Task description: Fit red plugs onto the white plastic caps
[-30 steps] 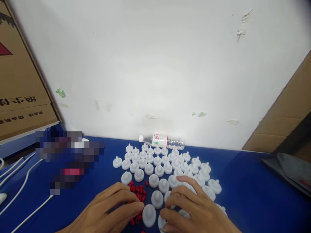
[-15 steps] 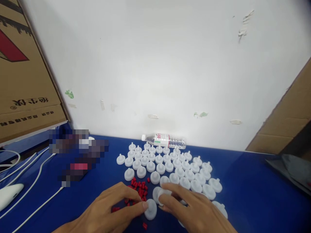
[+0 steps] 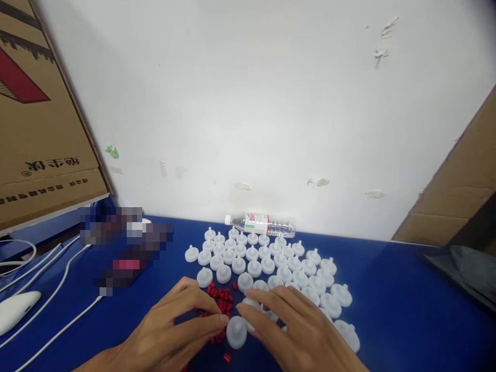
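Note:
Many white round plastic caps, each with a small nub on top, stand in rows on the blue table. A heap of small red pieces lies at the near left of the rows. My left hand rests over the red pieces, thumb and forefinger pinched together against one white cap. My right hand lies over the nearest caps, fingers bent, its forefinger touching the same cap.
A clear water bottle lies on its side against the white wall. Cardboard boxes lean at the left, another at the right. White cables and a white mouse-like object lie at the left. A blurred patch sits beside the caps.
Both hands have shifted slightly forward and closer together around the single near cap. The view has swung a little to the left since a second ago.

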A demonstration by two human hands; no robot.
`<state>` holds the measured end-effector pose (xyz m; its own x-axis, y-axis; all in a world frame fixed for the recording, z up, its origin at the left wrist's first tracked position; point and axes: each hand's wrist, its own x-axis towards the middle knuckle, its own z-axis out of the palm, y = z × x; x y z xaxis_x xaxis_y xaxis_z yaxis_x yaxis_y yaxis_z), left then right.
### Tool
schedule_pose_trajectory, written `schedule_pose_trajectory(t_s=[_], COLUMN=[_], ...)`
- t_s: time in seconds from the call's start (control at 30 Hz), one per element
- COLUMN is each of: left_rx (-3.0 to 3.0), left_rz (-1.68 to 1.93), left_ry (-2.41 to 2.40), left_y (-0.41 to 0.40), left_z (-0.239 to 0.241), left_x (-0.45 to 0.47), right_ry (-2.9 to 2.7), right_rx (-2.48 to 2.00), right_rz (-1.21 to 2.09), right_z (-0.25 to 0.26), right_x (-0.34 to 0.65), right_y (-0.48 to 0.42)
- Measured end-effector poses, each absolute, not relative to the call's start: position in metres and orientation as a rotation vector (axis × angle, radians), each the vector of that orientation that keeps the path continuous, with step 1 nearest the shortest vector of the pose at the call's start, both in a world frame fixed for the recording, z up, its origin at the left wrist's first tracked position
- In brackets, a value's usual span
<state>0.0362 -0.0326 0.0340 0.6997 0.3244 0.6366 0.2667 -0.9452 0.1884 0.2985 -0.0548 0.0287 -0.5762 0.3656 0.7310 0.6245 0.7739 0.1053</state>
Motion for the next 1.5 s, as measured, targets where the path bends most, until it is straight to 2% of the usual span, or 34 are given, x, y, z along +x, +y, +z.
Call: schedule_pose_trajectory(t_s=[0.47, 0.63, 0.87, 1.1, 1.33, 1.5], left_rx=[2.787, 2.793, 2.781, 2.826, 2.615, 2.774], left_rz=[1.172, 1.086, 1.123, 1.104, 1.353, 1.178], left_ry=[0.495, 0.464, 0.498, 0.505, 0.606, 0.656], left_y=[-0.034, -0.036, -0.033, -0.03, -0.041, -0.042], left_z=[0.03, 0.033, 0.035, 0.033, 0.022, 0.018], left_x=[0.037, 0.037, 0.038, 0.037, 0.038, 0.033], right_ry=[-2.186, -2.162, -2.112, -2.151, -2.232, -2.233], right_rx=[-0.726, -0.726, -0.732, -0.666, -0.648, -0.638], right_rz=[-0.46, -0.549, -0.377, -0.412, -0.543, -0.548], right_z=[0.018, 0.014, 0.021, 0.025, 0.023, 0.011], right_x=[0.282, 0.283, 0.286, 0.286, 0.276, 0.266], right_y=[-0.05, -0.051, -0.056, -0.056, -0.063, -0.066])
